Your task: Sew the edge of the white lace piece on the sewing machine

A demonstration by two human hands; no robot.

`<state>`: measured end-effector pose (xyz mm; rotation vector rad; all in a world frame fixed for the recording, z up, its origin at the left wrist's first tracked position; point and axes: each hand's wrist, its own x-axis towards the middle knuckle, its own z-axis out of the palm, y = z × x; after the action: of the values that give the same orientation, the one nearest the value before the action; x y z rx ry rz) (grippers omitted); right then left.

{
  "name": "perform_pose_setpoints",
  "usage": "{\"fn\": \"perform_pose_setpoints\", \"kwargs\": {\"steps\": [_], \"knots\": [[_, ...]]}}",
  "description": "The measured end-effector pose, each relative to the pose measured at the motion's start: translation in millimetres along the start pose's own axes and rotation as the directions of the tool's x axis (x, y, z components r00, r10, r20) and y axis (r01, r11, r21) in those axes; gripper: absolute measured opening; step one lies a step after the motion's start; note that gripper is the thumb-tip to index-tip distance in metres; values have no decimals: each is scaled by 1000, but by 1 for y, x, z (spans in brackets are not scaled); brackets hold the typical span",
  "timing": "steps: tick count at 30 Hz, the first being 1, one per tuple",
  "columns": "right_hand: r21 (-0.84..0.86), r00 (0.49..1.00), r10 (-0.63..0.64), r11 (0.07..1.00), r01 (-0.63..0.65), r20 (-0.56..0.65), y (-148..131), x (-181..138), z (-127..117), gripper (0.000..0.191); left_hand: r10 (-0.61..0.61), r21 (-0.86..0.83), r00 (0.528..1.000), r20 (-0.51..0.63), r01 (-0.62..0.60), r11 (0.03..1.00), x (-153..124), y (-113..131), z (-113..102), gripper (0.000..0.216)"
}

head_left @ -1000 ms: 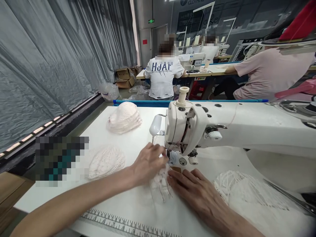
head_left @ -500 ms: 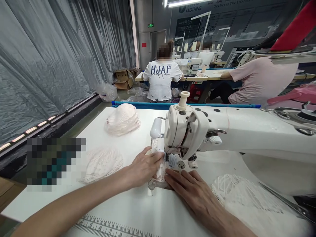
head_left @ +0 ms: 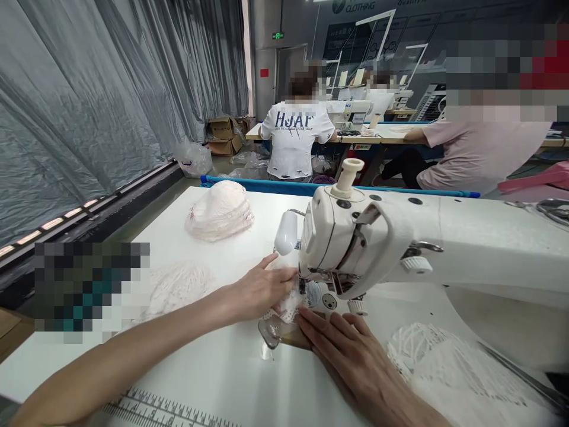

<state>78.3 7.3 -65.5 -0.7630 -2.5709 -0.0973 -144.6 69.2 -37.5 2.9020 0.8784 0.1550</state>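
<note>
The small piece of white lace [head_left: 288, 305] lies flat on the counter [head_left: 231, 373] right under the head of the sewing machine [head_left: 355, 249], at the needle. It looks light, limp and open-meshed, likely to stretch or snag, so it is best pinned flat with the fingertips near its edges rather than pinched. The left hand [head_left: 262, 290] reaches in from the left, forearm low across the counter, fingers loosely extended and pressing the lace's left side. The right hand [head_left: 351, 356] lies palm down, fingers spread flat on the near edge. More lace pieces [head_left: 178, 284] and a stacked pile [head_left: 220, 210] sit further left.
</note>
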Motion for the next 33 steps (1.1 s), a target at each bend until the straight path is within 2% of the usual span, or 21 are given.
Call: {"fn": "perform_pose_setpoints", "kwargs": {"steps": [2, 4, 7, 11, 17, 21, 28, 33], "knots": [[12, 999, -15, 1000, 15, -35, 0, 0, 0, 37, 14, 36, 993, -119, -10, 999, -8, 11, 0, 24], [39, 997, -13, 999, 16, -80, -1, 1, 0, 32, 53, 62, 986, -161, -44, 997, -14, 23, 0, 24], [81, 992, 33, 996, -23, -125, -2, 3, -1, 25, 62, 79, 988, -138, -52, 996, -18, 34, 1, 22], [99, 988, 69, 994, -56, -137, -4, 4, -2, 23, 40, 107, 987, -156, -24, 994, -18, 36, 5, 21], [65, 992, 129, 990, -129, 4, -4, 0, 1, 27, 53, 139, 979, -197, -26, 990, -22, 37, 10, 18], [81, 988, 146, 985, -149, 41, -4, 1, -1, 28, 69, 185, 969, -238, -25, 982, -24, 39, 14, 15], [38, 992, 109, 994, -107, -62, -2, 0, 3, 29, 64, 193, 959, -274, -11, 981, -21, 43, 12, 22], [27, 992, 103, 994, -101, -77, -1, -1, 4, 30, 44, 191, 968, -249, 4, 982, -20, 43, 10, 22]]}}
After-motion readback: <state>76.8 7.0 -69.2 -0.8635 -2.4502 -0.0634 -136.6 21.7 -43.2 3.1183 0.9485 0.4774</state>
